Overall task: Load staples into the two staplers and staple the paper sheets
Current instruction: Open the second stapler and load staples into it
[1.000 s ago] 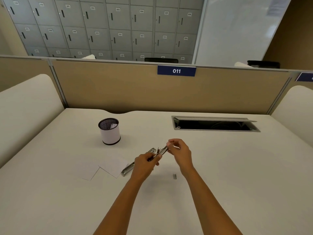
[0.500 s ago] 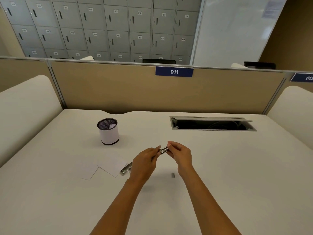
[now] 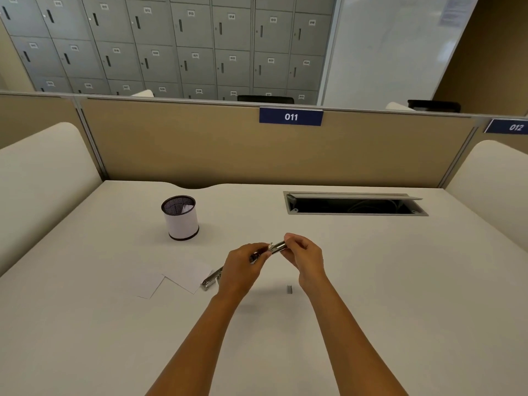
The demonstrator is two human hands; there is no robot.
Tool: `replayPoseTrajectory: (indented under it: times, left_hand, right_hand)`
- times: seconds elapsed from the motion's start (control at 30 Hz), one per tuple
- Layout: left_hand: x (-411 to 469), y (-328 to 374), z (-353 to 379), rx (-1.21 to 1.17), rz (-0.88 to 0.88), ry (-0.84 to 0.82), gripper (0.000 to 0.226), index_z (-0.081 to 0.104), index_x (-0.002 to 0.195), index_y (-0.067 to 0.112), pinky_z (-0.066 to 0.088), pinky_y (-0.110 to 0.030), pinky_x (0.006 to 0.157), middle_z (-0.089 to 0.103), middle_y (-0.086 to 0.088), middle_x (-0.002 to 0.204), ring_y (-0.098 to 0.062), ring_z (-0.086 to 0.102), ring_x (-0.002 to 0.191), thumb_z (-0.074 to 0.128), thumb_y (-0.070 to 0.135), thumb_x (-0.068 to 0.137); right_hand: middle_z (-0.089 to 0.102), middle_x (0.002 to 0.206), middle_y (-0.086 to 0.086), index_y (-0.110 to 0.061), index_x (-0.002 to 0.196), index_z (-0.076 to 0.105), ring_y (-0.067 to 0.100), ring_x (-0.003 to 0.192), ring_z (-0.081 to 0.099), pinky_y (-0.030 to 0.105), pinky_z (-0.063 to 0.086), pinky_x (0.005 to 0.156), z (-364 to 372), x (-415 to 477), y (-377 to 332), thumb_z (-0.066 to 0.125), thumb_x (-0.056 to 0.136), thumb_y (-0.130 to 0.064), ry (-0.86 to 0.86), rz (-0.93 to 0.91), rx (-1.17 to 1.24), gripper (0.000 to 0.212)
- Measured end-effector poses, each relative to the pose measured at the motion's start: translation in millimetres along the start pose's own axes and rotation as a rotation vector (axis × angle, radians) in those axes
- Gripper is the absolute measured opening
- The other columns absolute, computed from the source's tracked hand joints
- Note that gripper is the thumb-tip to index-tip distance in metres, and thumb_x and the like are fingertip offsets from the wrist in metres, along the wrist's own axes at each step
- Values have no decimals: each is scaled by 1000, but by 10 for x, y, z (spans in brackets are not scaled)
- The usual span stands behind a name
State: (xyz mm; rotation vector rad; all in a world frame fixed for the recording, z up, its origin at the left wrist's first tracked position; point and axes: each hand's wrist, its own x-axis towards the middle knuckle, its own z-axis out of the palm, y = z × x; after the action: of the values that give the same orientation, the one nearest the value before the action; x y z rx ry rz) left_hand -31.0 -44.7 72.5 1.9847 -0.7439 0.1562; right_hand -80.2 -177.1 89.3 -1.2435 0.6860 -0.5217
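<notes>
A: Straight to the silver stapler (image 3: 275,248): up off the desk (image 3: 400,295), mid-scene, tilted up toward the far right.

B: Gripped at both ends. Left hand (image 3: 243,267) curled round the lower, near-left part. Right hand (image 3: 304,254) pinching the raised right tip with bent fingers.

A: Stapler open or closed? Cannot tell, too small and half covered by fingers.

B: Moving outward now. Just near-left of the left hand, a second stapler (image 3: 211,281), flat on the desk, seen only at its near-left end, otherwise hidden behind the hand.

A: Right up against the corner of a white paper sheet (image 3: 187,274). Touching or overlapping, hard to call.

B: And a second sheet (image 3: 148,282) just left of that one, lying flat, with a corner tucked against it.

A: On the near side of the right hand, a small grey staple strip (image 3: 289,289), alone on the desk, apart from both hands.

B: Farther out, far-left: a mesh pen cup (image 3: 183,224), upright, with a white band round it and something white inside.

A: Far-right: a cable hatch (image 3: 354,214) sunk into the desk, with a raised lid and a dark inside.

B: Behind everything, a tan partition (image 3: 200,150) with blue labels 011 (image 3: 291,117) and 012 (image 3: 511,127). Beyond that, grey lockers (image 3: 171,38).
</notes>
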Motion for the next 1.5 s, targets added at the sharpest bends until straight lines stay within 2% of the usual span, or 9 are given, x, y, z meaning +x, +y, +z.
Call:
replayPoseTrajectory:
  times: [0.13,0.3,0.43,0.57,0.8,0.87,1.03,1.27,1.5]
  left_hand:
    - [-2,-55,-5,-37,-88,55,19,71,100,21,44,-7,69,74,6,90,-5,65,79,67,26,82]
    - [-6,-103,-19,-51,-139,61,16,67,99,29,45,-10,64,72,8,85,-6,64,73,65,30,83]
    - [-7,-101,-3,-64,-154,18,14,65,96,33,51,-19,66,71,8,82,-7,65,73,66,30,82]
    - [-10,-114,12,-99,-146,2,14,67,96,31,47,-14,70,71,9,85,-4,63,76,65,27,83]
    - [-12,-118,20,-149,-146,-50,14,67,95,33,48,-16,69,71,10,87,-8,63,77,66,27,83]
    - [-16,-115,23,-157,-135,-76,14,65,96,32,48,-14,66,70,9,87,-10,64,76,65,26,83]
    - [-6,-74,9,-172,-135,-155,14,57,97,29,51,-17,66,67,6,91,-10,61,67,63,24,85]
    - [24,-10,-60,-124,-90,-283,13,48,97,31,46,-10,65,65,8,94,-2,61,73,57,25,89]
    - [32,35,-68,-110,-59,-294,16,45,95,30,44,-7,66,67,6,95,0,60,73,57,21,90]
  right_hand:
    - [68,105,7,-10,103,66,21,99,63,22,46,82,-361,40,80,62,87,-24,79,-159,-588,22]
    - [58,114,12,-6,111,61,26,108,56,28,44,86,-698,-22,328,70,80,-25,-34,-48,-1148,37]
    - [60,109,13,-7,102,65,24,99,58,30,47,81,-697,-108,404,58,85,-8,14,-167,-1156,18]
    - [65,106,12,-5,103,66,24,97,61,31,49,84,-710,-118,419,50,87,-2,22,-232,-1160,23]
    - [68,92,10,-6,101,67,26,82,68,35,56,83,-556,-159,132,57,88,-5,32,-243,-563,17]
    - [68,92,6,-9,103,67,22,82,69,23,57,79,-467,-166,-12,59,88,-8,-14,-289,-494,18]
    - [65,106,-5,-15,110,66,5,89,61,-4,43,71,-252,-160,-243,61,87,-12,-141,-502,-643,24]
    - [66,116,6,-15,116,63,17,102,62,12,39,89,-193,-82,-305,50,93,-11,-407,-672,-1084,27]
    - [69,107,3,-21,110,58,14,94,64,13,44,85,-254,-128,-337,51,93,-12,-487,-654,-1084,21]
